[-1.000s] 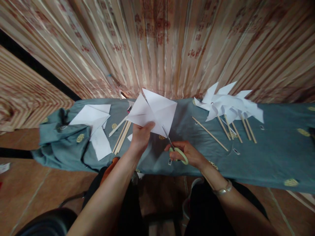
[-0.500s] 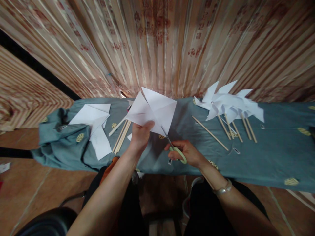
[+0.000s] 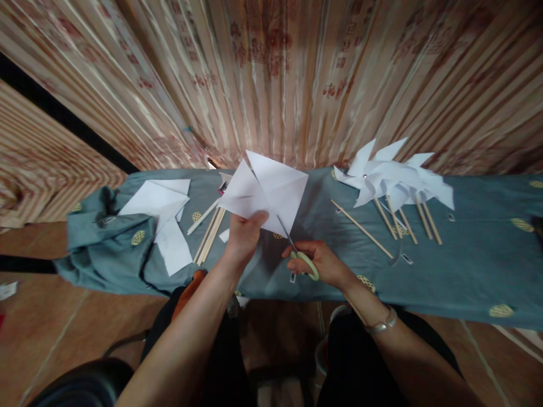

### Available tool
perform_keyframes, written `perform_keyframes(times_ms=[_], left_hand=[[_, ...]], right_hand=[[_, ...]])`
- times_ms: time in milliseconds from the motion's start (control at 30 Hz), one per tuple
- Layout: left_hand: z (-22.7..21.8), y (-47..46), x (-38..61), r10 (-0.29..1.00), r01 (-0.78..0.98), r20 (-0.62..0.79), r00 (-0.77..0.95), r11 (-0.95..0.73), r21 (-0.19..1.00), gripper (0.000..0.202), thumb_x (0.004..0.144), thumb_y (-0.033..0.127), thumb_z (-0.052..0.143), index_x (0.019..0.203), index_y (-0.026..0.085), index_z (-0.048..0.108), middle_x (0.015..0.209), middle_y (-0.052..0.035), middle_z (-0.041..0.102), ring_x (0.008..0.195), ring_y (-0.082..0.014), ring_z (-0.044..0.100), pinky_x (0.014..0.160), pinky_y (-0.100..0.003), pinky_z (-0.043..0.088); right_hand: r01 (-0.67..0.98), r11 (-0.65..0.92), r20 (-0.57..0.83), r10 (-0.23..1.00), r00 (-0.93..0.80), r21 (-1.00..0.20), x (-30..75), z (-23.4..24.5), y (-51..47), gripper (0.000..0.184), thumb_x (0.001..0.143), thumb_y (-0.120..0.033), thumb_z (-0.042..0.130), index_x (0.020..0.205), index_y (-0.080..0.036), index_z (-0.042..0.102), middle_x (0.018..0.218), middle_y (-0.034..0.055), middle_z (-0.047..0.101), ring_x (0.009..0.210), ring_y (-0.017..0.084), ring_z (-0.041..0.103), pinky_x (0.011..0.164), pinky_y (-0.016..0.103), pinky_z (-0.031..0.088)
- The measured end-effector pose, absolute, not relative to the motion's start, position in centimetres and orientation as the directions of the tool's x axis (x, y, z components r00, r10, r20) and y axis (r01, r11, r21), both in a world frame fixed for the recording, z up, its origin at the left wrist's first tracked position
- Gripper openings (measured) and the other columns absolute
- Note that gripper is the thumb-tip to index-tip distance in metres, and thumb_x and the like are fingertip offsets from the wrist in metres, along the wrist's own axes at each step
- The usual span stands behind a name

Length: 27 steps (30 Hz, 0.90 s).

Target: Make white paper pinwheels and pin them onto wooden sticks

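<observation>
My left hand pinches the lower edge of a creased white paper square and holds it up above a blue-grey cloth. My right hand grips green-handled scissors; the blades point up-left into the paper's lower corner. Both hands are closed on what they hold. A metal bracelet sits on my right wrist.
Several finished white paper pinwheels on wooden sticks lie at the right of the cloth. Loose wooden sticks and more folded white sheets lie at the left. A striped curtain hangs behind. My dark-clothed knees are below.
The paper square has shifted slightly to the right in my left hand, and the scissors have edged a little up-left along the cut. Everything on the cloth is as before.
</observation>
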<state>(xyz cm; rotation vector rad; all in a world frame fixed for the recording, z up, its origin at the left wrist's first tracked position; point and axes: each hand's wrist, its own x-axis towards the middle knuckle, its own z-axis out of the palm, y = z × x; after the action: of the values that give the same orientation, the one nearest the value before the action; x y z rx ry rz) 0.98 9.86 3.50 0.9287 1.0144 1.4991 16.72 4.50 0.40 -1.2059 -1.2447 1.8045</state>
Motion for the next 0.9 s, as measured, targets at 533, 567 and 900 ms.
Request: perform_keyframes(times_ms=[533,567,900], left_hand=[[3.17,9.65,0.93,0.988,-0.327,0.018,-0.154,-0.068,0.943,0.048,0.059,0.017,0.07,0.107,0.018,0.065,0.073,-0.0006,0.07,0.074,-0.0199,0.066,0.074,-0.031,0.049],[3.08,9.65,0.95,0.988,-0.328,0.015,-0.157,-0.066,0.942,0.048,0.059,0.017,0.07,0.106,0.017,0.065,0.073,-0.0006,0.07,0.074,-0.0199,0.066,0.074,-0.031,0.049],[3.08,9.8,0.97,0.99,-0.325,0.015,-0.143,-0.061,0.944,0.042,0.059,0.02,0.068,0.101,0.015,0.067,0.079,-0.0044,0.072,0.079,-0.0216,0.066,0.073,-0.032,0.05]], right_hand=[[-0.02,-0.365,-0.333,0.868,-0.369,-0.931,16.29,0.38,4.5,0.048,0.053,-0.052,0.083,0.078,-0.015,0.065,0.059,-0.004,0.059,0.053,0.009,0.054,0.052,0.022,0.043],[-0.026,-0.368,-0.334,0.868,-0.367,-0.929,16.27,0.34,4.49,0.047,0.053,-0.052,0.084,0.078,-0.015,0.065,0.059,-0.004,0.06,0.053,0.009,0.054,0.052,0.022,0.043],[-0.058,-0.373,-0.331,0.876,-0.35,-0.926,16.18,-0.08,4.55,0.046,0.052,-0.05,0.085,0.075,-0.016,0.066,0.056,-0.0047,0.058,0.049,0.007,0.05,0.048,0.021,0.04]])
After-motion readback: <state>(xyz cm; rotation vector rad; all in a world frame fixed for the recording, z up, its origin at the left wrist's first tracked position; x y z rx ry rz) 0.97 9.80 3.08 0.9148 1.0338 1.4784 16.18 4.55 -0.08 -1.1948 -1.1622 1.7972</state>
